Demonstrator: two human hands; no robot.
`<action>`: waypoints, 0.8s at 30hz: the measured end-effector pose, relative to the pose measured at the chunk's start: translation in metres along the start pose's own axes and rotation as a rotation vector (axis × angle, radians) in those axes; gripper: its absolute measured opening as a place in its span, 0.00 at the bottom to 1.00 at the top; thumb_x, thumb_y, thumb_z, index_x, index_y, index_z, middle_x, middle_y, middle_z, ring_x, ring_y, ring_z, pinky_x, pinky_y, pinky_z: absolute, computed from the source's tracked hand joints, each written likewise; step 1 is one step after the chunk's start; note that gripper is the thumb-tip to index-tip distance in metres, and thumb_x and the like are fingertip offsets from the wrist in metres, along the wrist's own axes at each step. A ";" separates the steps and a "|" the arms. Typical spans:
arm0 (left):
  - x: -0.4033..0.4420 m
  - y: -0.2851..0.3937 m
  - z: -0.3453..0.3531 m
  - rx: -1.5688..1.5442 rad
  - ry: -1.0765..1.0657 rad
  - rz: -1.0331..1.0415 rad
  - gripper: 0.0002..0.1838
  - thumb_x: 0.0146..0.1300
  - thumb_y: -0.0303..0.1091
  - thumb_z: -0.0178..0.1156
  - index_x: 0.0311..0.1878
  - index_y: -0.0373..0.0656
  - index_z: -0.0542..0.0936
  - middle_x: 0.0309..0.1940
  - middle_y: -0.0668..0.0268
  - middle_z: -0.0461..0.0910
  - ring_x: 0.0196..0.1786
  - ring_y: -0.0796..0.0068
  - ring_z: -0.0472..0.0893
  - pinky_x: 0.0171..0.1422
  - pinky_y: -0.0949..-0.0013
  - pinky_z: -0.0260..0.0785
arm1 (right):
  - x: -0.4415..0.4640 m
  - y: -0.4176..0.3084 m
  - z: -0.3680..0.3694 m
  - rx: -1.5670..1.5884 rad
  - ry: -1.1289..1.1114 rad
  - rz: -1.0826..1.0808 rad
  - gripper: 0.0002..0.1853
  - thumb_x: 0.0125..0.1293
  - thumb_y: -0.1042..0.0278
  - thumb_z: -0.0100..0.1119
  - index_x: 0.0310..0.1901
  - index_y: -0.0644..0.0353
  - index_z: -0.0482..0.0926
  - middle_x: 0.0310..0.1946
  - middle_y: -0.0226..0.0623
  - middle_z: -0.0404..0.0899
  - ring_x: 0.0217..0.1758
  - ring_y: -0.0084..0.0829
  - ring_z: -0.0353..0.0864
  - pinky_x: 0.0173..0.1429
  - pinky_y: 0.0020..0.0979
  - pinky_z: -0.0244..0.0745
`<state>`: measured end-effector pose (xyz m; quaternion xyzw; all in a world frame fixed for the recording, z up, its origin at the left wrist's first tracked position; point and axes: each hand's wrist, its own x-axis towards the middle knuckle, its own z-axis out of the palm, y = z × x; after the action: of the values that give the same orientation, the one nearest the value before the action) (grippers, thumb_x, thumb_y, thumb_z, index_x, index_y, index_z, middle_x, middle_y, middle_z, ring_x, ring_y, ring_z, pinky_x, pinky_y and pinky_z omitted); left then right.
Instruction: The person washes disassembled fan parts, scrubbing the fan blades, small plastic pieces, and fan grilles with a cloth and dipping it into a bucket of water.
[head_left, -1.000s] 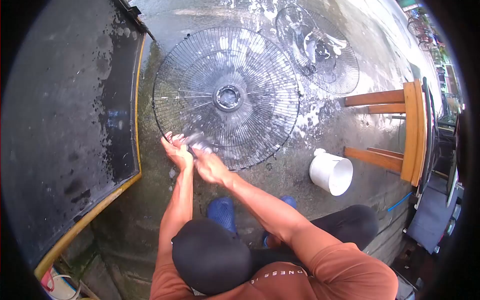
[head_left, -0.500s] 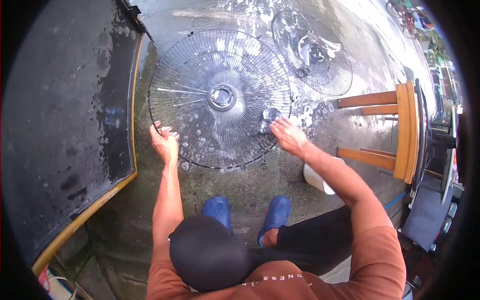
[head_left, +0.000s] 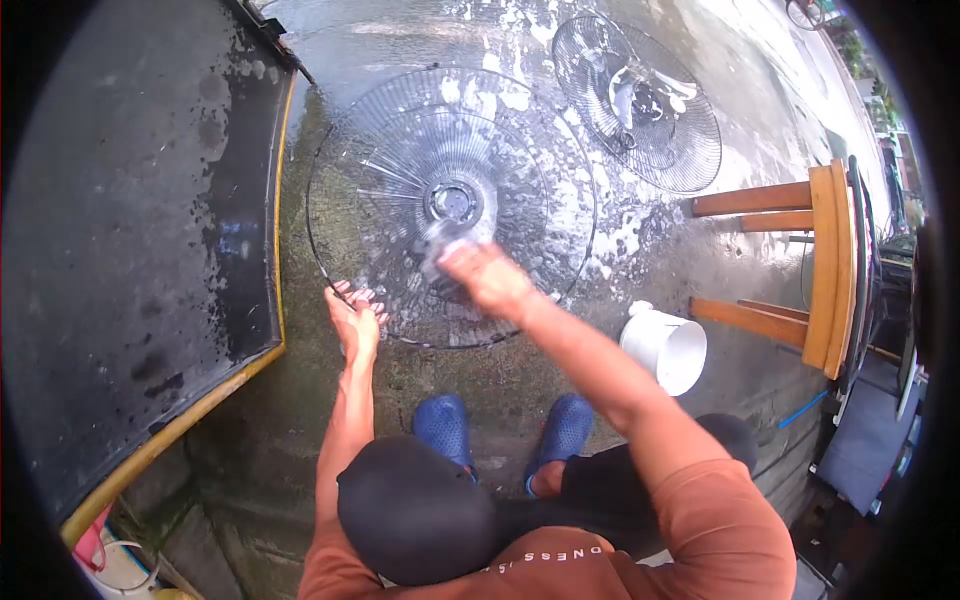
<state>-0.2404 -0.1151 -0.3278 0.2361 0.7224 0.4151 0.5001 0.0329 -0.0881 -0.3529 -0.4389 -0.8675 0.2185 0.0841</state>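
A large round wire fan grille (head_left: 540, 205) lies over the wet, foamy ground, its bars blurred around a central ring. My left hand (head_left: 356, 312) grips the rim at the lower left, fingers around the wire. Just below the central ring, my right hand (head_left: 485, 275) is closed on something pale and blurred that I cannot make out, against the bars. A second wire grille (head_left: 690, 150) with fan parts (head_left: 640, 90) inside rests farther off at the upper right.
On the right are a white bucket (head_left: 665, 350) and a wooden stool on its side (head_left: 825, 270). A dark panel with a yellow edge (head_left: 150, 200) fills the left. My blue shoes (head_left: 443, 428) are below the grille.
My right hand has moved left from the grille's right side to near its centre. The grille's bars look more blurred, while my left hand remains on the rim.
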 end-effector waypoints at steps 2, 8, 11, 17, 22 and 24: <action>0.006 0.010 -0.008 0.077 -0.001 0.017 0.22 0.71 0.15 0.46 0.65 0.45 0.63 0.48 0.57 0.77 0.33 0.69 0.82 0.28 0.67 0.81 | -0.005 0.036 -0.070 -0.278 -0.291 0.280 0.33 0.69 0.76 0.43 0.76 0.46 0.66 0.79 0.37 0.65 0.83 0.38 0.60 0.86 0.51 0.47; -0.003 0.024 0.006 0.071 0.015 0.173 0.22 0.71 0.18 0.47 0.67 0.42 0.60 0.49 0.53 0.75 0.36 0.66 0.84 0.35 0.65 0.84 | -0.023 0.030 -0.007 -0.116 0.259 0.405 0.32 0.63 0.81 0.50 0.71 0.79 0.64 0.71 0.71 0.65 0.74 0.66 0.66 0.81 0.59 0.55; 0.005 -0.009 0.009 0.041 0.082 0.247 0.25 0.70 0.17 0.51 0.68 0.43 0.60 0.50 0.54 0.75 0.41 0.65 0.83 0.39 0.64 0.84 | -0.002 -0.074 0.060 -0.132 0.375 0.213 0.31 0.64 0.78 0.52 0.69 0.85 0.64 0.68 0.76 0.67 0.71 0.70 0.68 0.78 0.60 0.60; -0.010 0.004 -0.020 -0.001 0.007 0.089 0.25 0.70 0.15 0.48 0.68 0.42 0.59 0.47 0.54 0.77 0.39 0.67 0.83 0.37 0.66 0.84 | -0.009 -0.041 -0.002 0.034 -0.090 0.104 0.34 0.66 0.74 0.48 0.76 0.61 0.61 0.75 0.47 0.67 0.82 0.41 0.60 0.86 0.53 0.47; -0.031 0.010 -0.034 0.079 -0.038 0.030 0.24 0.72 0.16 0.48 0.67 0.42 0.58 0.52 0.52 0.74 0.40 0.67 0.83 0.39 0.63 0.87 | -0.037 0.074 -0.024 -0.345 0.112 0.371 0.31 0.71 0.71 0.44 0.75 0.68 0.62 0.75 0.54 0.64 0.83 0.48 0.58 0.84 0.54 0.48; -0.036 0.008 -0.031 0.057 -0.042 0.032 0.24 0.72 0.15 0.47 0.67 0.41 0.57 0.53 0.52 0.73 0.44 0.66 0.83 0.40 0.63 0.87 | -0.005 0.092 -0.020 -0.375 0.373 0.492 0.31 0.69 0.73 0.45 0.75 0.67 0.63 0.74 0.57 0.66 0.79 0.51 0.62 0.83 0.53 0.51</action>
<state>-0.2555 -0.1494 -0.2978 0.2705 0.7194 0.3970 0.5017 0.1095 -0.0380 -0.3766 -0.6748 -0.7304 -0.0145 0.1041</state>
